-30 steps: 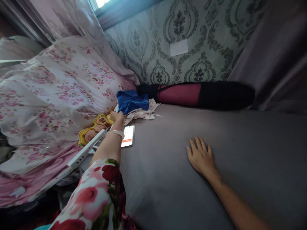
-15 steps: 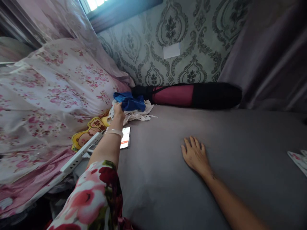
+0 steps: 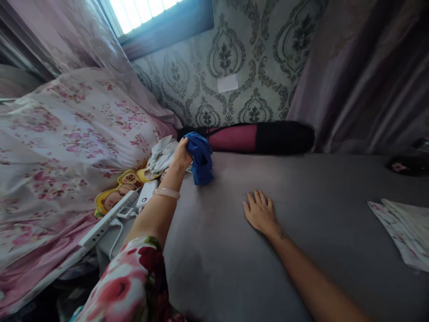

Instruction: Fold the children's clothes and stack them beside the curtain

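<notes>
My left hand [image 3: 182, 154] grips a crumpled blue cloth [image 3: 201, 158] by its upper left edge, and the fabric hangs down over the grey bed surface [image 3: 214, 250]. What kind of garment it is, I cannot make out. Just behind and left of that hand lies a rumpled whitish cloth [image 3: 163, 153]. My right hand [image 3: 260, 210] rests palm down on the grey surface, fingers spread, holding nothing.
A long black and maroon bag [image 3: 234, 137] lies along the wall. On the left are a white power strip [image 3: 107, 219], a white charging device [image 3: 146, 194] and a yellow cartoon cushion [image 3: 114, 199]. Folded floral cloth [image 3: 402, 232] lies at the right, near a dark object [image 3: 407, 165].
My left hand has lifted the blue cloth off the whitish pile and moved it to the right. My right hand stays flat on the bed. The view has turned a little to the right.
</notes>
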### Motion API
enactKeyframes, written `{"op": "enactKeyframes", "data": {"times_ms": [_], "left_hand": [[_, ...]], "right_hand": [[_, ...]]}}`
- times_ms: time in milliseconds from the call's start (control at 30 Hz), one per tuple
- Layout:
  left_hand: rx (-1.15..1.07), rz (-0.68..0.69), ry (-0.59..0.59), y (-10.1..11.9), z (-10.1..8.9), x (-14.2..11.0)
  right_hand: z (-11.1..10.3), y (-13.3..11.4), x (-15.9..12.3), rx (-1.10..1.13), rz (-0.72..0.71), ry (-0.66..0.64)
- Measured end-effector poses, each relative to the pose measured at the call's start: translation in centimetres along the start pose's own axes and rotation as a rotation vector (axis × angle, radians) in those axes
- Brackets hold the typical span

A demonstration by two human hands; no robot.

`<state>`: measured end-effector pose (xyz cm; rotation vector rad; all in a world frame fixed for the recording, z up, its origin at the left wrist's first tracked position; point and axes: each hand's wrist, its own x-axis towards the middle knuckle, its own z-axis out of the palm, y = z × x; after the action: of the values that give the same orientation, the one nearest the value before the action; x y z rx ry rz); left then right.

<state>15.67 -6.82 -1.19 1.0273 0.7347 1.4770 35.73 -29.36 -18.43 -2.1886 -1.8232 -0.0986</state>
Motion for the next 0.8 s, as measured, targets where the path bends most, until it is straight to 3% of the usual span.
{"op": "enactKeyframes", "data": {"times_ms": [100,233,300,433,533,633,800], "left_hand": [[-0.055,-0.065,-0.206,0.5,2.3,-1.9],[0.104,-0.069,-0.502,2.0,5.4,-4.4],[0.213,-0.048,-0.628,3.2,7.0,-5.7],[0.39,0.061,-0.825,6.1,10.1,-8.6],[0.47,0.202,-0.866,8.1,12.1,-10.6],[0.449,0.297,-0.837,9.1,13.8,-11.7],[0.391,0.37,-0.809,8.1,14.9,-11.8]], "right_hand": [[0.2,0.6,0.3,0.079,0.009,-0.004],[-1.1,1.6,1.4,0.385,0.081,0.027],[-2.9,2.0,2.0,0.597,0.093,0.096],[-8.4,1.9,2.3,0.934,-0.016,0.379],[-12.2,1.2,1.7,1.109,-0.123,0.464],[-14.7,0.9,0.9,1.228,-0.181,0.481],[-18.0,3.0,-0.8,1.16,-0.017,0.62]]}}
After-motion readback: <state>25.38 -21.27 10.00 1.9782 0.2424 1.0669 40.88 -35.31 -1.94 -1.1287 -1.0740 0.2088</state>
